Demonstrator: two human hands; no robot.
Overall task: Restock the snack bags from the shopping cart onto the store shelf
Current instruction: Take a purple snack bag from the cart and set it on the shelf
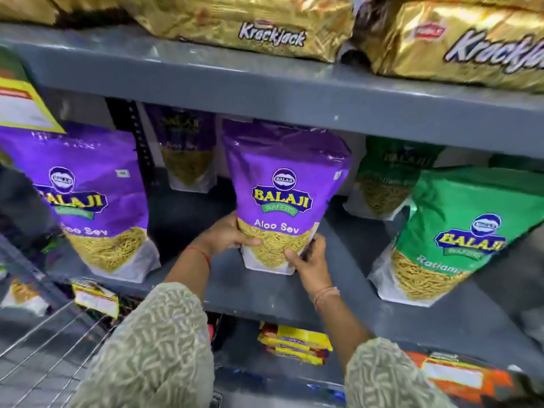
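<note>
My left hand (pixel 228 235) and right hand (pixel 309 260) clasp 1 purple Aloo Sev bag (pixel 282 195) upright on the grey shelf (pixel 229 281). 2 like it already stand there; whether the cart (pixel 44 343) holds more, I can't tell.

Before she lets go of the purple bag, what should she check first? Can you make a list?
1. Both hands hold the purple Aloo Sev bag: left hand, right hand. Ok.
2. Bag stands upright, label facing out. Ok.
3. Bag's bottom sits flat on the grey shelf. Cannot tell.
4. Clear of the green bag on the right. Ok.
5. Matches the other Aloo Sev bag on the left. Ok.
</note>
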